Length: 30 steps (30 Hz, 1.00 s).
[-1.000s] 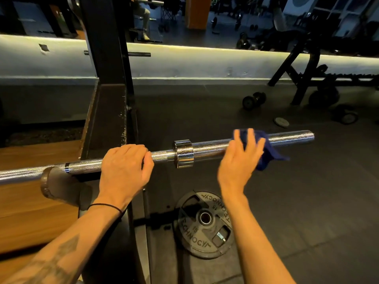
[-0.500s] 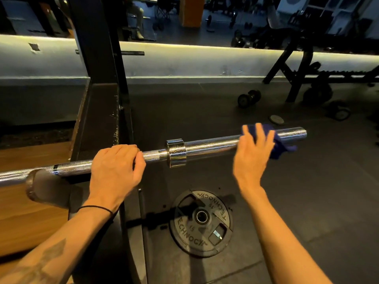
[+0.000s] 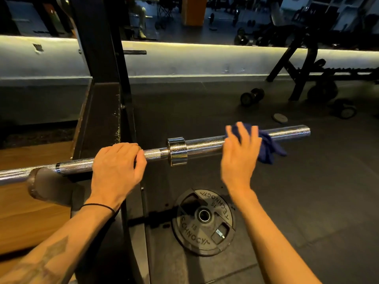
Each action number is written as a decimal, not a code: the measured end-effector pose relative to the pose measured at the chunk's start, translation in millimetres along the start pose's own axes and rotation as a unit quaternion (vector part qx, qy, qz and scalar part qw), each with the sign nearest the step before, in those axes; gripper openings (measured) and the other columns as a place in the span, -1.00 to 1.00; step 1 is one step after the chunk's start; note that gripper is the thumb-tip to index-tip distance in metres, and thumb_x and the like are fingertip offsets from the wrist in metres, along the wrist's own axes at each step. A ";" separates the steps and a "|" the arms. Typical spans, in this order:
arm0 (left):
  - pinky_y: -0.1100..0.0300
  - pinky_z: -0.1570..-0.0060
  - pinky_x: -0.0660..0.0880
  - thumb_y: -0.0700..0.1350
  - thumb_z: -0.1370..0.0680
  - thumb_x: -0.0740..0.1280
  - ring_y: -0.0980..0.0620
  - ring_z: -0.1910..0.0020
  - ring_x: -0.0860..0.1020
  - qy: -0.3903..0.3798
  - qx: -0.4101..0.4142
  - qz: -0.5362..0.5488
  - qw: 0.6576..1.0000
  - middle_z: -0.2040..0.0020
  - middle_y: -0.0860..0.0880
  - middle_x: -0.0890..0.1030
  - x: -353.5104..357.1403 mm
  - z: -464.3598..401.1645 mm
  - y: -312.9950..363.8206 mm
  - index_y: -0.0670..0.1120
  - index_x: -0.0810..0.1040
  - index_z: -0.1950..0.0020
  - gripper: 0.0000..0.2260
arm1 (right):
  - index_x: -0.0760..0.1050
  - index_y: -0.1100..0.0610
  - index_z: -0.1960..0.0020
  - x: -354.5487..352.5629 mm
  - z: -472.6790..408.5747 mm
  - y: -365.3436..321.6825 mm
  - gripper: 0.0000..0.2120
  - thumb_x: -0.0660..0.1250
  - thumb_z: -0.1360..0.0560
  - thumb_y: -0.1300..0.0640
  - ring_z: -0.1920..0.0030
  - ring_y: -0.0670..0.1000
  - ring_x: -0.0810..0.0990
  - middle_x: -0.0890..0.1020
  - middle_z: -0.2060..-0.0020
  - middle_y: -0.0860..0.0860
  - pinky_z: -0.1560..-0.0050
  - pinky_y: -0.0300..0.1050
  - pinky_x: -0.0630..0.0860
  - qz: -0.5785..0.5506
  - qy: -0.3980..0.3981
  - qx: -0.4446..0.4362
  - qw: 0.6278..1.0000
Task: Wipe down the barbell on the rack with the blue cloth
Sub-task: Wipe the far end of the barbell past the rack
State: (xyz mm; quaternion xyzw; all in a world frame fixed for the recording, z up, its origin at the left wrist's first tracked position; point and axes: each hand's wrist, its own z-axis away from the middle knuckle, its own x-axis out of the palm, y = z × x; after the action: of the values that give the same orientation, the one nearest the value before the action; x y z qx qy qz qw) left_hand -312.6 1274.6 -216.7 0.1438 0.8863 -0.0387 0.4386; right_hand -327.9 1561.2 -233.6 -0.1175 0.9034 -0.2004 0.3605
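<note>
Floor (image 3: 307,201): dark rubber matting; a weight plate (image 3: 203,221) lies flat below the bar.
Room: gym, lit ledge along the wall, dumbbells (image 3: 251,96) beyond.
Barbell (image 3: 205,145): chrome, resting on the black rack (image 3: 102,99).
Left hand (image 3: 118,167): fingers wrapped over the knurled shaft.
Right hand (image 3: 239,155): fingers spread straight, pressing the blue cloth (image 3: 268,148) on the sleeve.

Gym, free-weights area. Chrome barbell (image 3: 205,144) resting on a black steel rack (image 3: 102,111); black rubber floor (image 3: 307,201) carrying a 15 weight plate (image 3: 204,222) lettered TECHNOGYM, two dumbbells (image 3: 251,96) and a small disc (image 3: 279,118). Along the far wall, a lit ledge (image 3: 205,50) under a mirror reflecting more equipment, plus an angled dumbbell stand (image 3: 307,64) at right.
</note>
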 end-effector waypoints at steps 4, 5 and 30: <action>0.01 0.00 0.45 -0.02 -0.64 0.13 -0.06 0.07 0.63 -0.008 -0.018 -0.001 1.000 0.10 -0.05 0.67 -2.1 0.9 2.4 -0.10 0.65 0.02 -0.68 | 0.46 0.05 -0.46 -7.6 20.0 -10.7 -0.59 0.05 -0.71 0.00 -0.57 0.16 0.20 0.43 -0.47 0.04 -0.56 0.12 0.08 0.005 -0.060 -0.134 0.989; 0.00 0.01 0.47 -0.01 -0.64 0.12 -0.07 0.11 0.63 -0.015 -0.040 0.013 0.999 0.14 -0.04 0.67 -5.0 -1.3 7.8 -0.09 0.65 0.05 -0.66 | 0.46 0.05 -0.46 -11.3 19.0 -8.3 -0.59 0.04 -0.71 0.00 -0.56 0.16 0.22 0.44 -0.46 0.05 -0.56 0.14 0.11 0.012 -0.059 -0.141 0.988; 0.10 0.49 0.46 0.13 -0.57 0.12 -0.01 0.35 0.49 -0.001 -0.035 0.073 0.997 0.33 0.03 0.51 30.7 -52.7 101.3 -0.04 0.58 0.22 -0.63 | 0.59 0.11 -0.31 -9.9 -17.7 29.8 -0.60 0.05 -0.70 0.03 -0.49 0.31 0.29 0.53 -0.34 0.12 -0.49 0.27 0.15 0.059 -0.040 -0.060 0.996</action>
State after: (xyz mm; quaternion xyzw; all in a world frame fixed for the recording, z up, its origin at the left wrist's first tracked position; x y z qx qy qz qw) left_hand -341.3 1388.5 -202.9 0.1928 0.8738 0.0239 0.4458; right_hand -335.3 1596.3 -229.3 -0.0938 0.9040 -0.1193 0.3998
